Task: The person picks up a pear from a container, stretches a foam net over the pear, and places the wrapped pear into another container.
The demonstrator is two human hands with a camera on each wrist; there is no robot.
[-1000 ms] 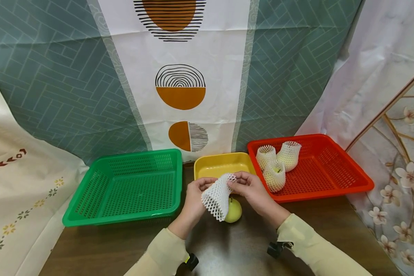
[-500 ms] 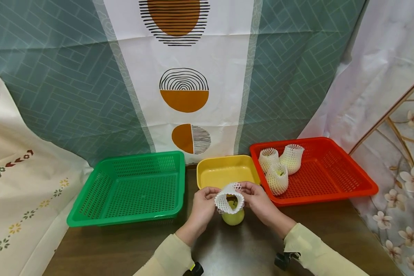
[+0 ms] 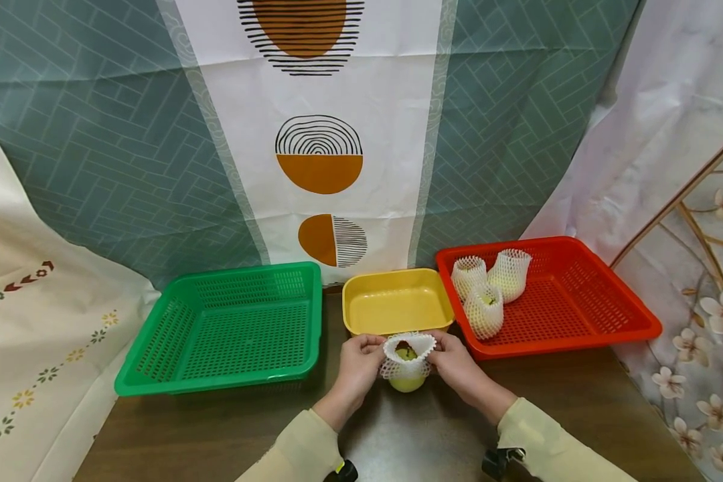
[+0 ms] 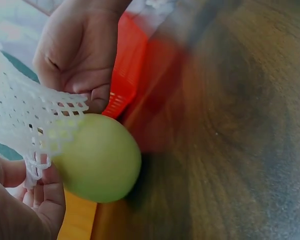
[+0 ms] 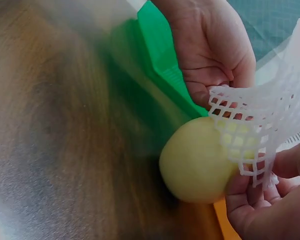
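Note:
A white foam net sleeve (image 3: 411, 367) is pulled over the upper part of a round yellow-green fruit (image 3: 406, 384) that sits on the brown table. My left hand (image 3: 358, 369) pinches the sleeve's edge on one side, and my right hand (image 3: 454, 365) pinches it on the opposite side. In the left wrist view, the mesh (image 4: 45, 120) covers the top of the fruit (image 4: 101, 160) while its lower part stays bare. The right wrist view has the same bare fruit (image 5: 195, 162) below the netting (image 5: 255, 125).
Behind the hands stands a yellow tray (image 3: 397, 309). The green basket (image 3: 247, 341) is on the left. At the right, a red basket (image 3: 569, 294) holds 3 netted fruits, one of them a netted fruit (image 3: 485, 314) near its left wall. A patterned cloth (image 3: 349, 134) hangs behind.
The sleeve was held tilted beside the fruit, then its opening turned upward above it. Now it has come down over the fruit's upper part, with both hands still pinching it.

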